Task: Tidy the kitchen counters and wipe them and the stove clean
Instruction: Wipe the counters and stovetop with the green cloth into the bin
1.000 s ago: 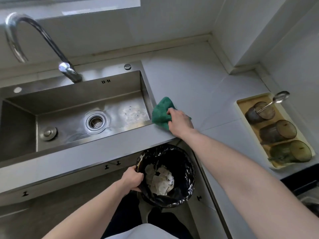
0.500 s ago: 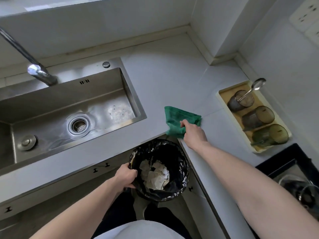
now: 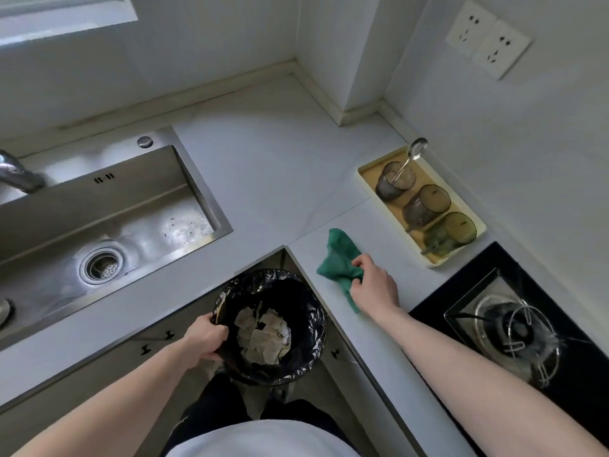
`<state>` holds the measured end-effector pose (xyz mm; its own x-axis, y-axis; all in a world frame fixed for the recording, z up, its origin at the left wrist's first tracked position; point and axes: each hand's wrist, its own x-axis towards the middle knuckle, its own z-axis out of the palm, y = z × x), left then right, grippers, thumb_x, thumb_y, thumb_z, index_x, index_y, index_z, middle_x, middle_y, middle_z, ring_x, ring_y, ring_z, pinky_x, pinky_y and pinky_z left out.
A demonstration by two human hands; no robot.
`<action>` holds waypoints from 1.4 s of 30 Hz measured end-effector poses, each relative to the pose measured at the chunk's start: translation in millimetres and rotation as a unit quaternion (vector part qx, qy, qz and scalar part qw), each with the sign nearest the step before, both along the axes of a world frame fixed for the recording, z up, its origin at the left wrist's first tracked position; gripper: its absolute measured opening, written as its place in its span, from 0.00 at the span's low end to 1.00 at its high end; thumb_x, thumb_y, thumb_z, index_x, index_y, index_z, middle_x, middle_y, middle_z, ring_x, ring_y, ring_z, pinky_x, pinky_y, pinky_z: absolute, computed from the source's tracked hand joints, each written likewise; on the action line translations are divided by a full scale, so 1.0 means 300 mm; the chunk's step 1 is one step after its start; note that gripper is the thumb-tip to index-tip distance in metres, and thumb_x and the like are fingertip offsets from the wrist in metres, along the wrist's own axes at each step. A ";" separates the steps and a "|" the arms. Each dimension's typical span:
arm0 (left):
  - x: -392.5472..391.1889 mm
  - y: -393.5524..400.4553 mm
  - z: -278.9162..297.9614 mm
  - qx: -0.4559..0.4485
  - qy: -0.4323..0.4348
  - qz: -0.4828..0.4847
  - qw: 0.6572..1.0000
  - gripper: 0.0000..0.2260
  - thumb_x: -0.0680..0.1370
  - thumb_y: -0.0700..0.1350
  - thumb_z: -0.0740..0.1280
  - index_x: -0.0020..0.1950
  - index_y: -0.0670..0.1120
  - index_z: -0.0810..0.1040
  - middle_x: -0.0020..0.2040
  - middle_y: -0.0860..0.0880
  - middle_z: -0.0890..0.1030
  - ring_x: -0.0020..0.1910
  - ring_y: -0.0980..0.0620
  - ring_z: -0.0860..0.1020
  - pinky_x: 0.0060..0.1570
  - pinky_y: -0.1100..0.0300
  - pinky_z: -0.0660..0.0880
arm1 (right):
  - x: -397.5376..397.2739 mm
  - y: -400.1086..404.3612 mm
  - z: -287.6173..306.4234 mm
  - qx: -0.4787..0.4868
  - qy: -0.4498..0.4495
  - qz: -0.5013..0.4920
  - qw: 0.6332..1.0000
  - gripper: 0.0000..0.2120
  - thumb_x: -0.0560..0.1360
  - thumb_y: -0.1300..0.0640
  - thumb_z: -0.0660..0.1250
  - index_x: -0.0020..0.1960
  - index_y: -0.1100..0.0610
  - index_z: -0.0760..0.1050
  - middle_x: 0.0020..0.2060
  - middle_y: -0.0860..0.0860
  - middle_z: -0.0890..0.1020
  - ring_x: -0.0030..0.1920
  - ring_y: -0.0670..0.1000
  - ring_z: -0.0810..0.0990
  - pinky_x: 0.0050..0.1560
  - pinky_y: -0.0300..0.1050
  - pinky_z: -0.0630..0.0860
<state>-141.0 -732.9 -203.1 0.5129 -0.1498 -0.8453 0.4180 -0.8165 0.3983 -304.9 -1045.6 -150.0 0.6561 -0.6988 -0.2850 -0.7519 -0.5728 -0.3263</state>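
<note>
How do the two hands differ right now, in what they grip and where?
The left hand grips the rim of the black-lined trash bin, held below counter level; the right hand grips the green cloth on the countertop. The left hand is beside the sink side, while the right hand lies between the cup tray and the stove. Both are curled round something.

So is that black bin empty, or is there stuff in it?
Not empty. The black bin has crumpled pale paper scraps lying at the bottom of its liner, well below the rim; how deep they go cannot be told.
</note>
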 end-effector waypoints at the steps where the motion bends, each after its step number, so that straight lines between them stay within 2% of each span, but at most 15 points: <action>1: 0.000 0.000 -0.003 0.000 -0.001 -0.001 1.000 0.13 0.73 0.36 0.62 0.55 0.43 0.78 0.48 0.37 0.84 0.37 0.40 0.87 0.35 0.46 0.85 | -0.001 -0.034 0.019 -0.009 -0.029 -0.021 0.999 0.14 0.76 0.60 0.63 0.59 0.48 0.68 0.51 0.53 0.83 0.49 0.60 0.80 0.45 0.49 0.73; 5: -0.011 0.001 -0.010 -0.001 -0.002 0.003 1.000 0.13 0.72 0.36 0.63 0.56 0.43 0.77 0.48 0.37 0.84 0.36 0.40 0.87 0.37 0.44 0.85 | 0.016 -0.184 0.071 -0.055 -0.076 -0.077 0.993 0.14 0.77 0.58 0.65 0.61 0.51 0.68 0.53 0.57 0.82 0.52 0.60 0.80 0.46 0.49 0.73; 9: -0.024 -0.002 -0.014 0.007 -0.009 0.001 1.000 0.14 0.73 0.36 0.62 0.57 0.43 0.78 0.48 0.37 0.84 0.35 0.41 0.87 0.33 0.48 0.84 | 0.029 -0.279 0.040 -0.051 0.016 -0.073 0.996 0.17 0.77 0.59 0.65 0.64 0.54 0.67 0.59 0.57 0.80 0.59 0.61 0.79 0.52 0.52 0.75; 11: -0.029 -0.008 -0.014 0.011 -0.010 -0.004 1.000 0.15 0.73 0.36 0.61 0.58 0.44 0.78 0.48 0.38 0.84 0.36 0.41 0.87 0.32 0.50 0.84 | 0.021 -0.276 -0.005 -0.020 0.065 -0.059 0.996 0.17 0.77 0.60 0.65 0.64 0.54 0.66 0.59 0.59 0.80 0.59 0.62 0.79 0.52 0.51 0.74; 15: -0.038 -0.031 -0.013 0.012 -0.007 -0.024 1.000 0.16 0.73 0.36 0.60 0.59 0.46 0.78 0.49 0.40 0.84 0.36 0.42 0.87 0.32 0.52 0.84 | 0.020 -0.215 -0.059 -0.012 0.055 -0.080 0.995 0.17 0.78 0.61 0.66 0.63 0.54 0.65 0.57 0.60 0.81 0.57 0.62 0.80 0.46 0.48 0.72; 25: -0.071 -0.034 -0.029 0.024 0.008 -0.046 0.999 0.14 0.74 0.36 0.61 0.59 0.43 0.77 0.48 0.39 0.83 0.38 0.42 0.86 0.30 0.56 0.82 | -0.019 0.140 -0.030 0.023 0.034 -0.026 0.999 0.13 0.79 0.61 0.64 0.61 0.51 0.67 0.53 0.54 0.84 0.56 0.61 0.81 0.53 0.50 0.75; 31: -0.090 -0.041 -0.018 0.025 0.003 -0.060 0.998 0.12 0.75 0.35 0.62 0.57 0.42 0.77 0.46 0.40 0.84 0.38 0.42 0.86 0.29 0.56 0.81 | -0.052 0.352 -0.015 0.113 -0.001 -0.007 0.994 0.13 0.79 0.58 0.64 0.61 0.47 0.68 0.52 0.51 0.83 0.54 0.57 0.81 0.53 0.49 0.77; 34: -0.089 -0.036 -0.025 0.017 0.005 -0.058 0.998 0.13 0.75 0.35 0.63 0.57 0.43 0.78 0.46 0.39 0.84 0.38 0.41 0.86 0.32 0.52 0.83 | -0.104 0.379 0.010 0.142 -0.053 -0.023 0.988 0.09 0.79 0.53 0.64 0.58 0.46 0.68 0.50 0.48 0.83 0.48 0.55 0.81 0.47 0.48 0.77; 37: -0.093 -0.034 -0.031 0.006 0.004 -0.066 0.998 0.14 0.73 0.35 0.63 0.57 0.44 0.78 0.48 0.39 0.84 0.38 0.41 0.87 0.37 0.46 0.85 | -0.162 0.337 0.062 0.112 -0.125 -0.062 0.984 0.08 0.79 0.53 0.64 0.55 0.46 0.66 0.44 0.44 0.82 0.39 0.51 0.78 0.37 0.43 0.71; 40: -0.106 -0.028 -0.028 -0.007 0.009 -0.071 0.997 0.16 0.73 0.35 0.62 0.59 0.44 0.78 0.49 0.39 0.84 0.39 0.40 0.87 0.39 0.44 0.85 | -0.199 0.255 0.097 0.054 -0.160 -0.086 0.982 0.09 0.79 0.54 0.64 0.55 0.45 0.65 0.45 0.47 0.84 0.41 0.55 0.82 0.41 0.50 0.77; 42: -0.114 -0.024 -0.020 -0.009 0.014 -0.079 0.997 0.17 0.73 0.35 0.62 0.60 0.44 0.78 0.50 0.39 0.84 0.39 0.39 0.87 0.40 0.43 0.85 | -0.204 0.209 0.097 0.027 -0.173 -0.097 0.980 0.12 0.78 0.57 0.65 0.58 0.47 0.67 0.47 0.50 0.85 0.44 0.58 0.83 0.44 0.53 0.80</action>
<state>-175.2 -740.0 -209.1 0.4582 -0.2412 -0.8555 0.2960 -0.8661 0.4028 -366.1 -983.0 -121.0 0.5771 -0.8094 -0.1087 -0.6832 -0.4055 -0.6072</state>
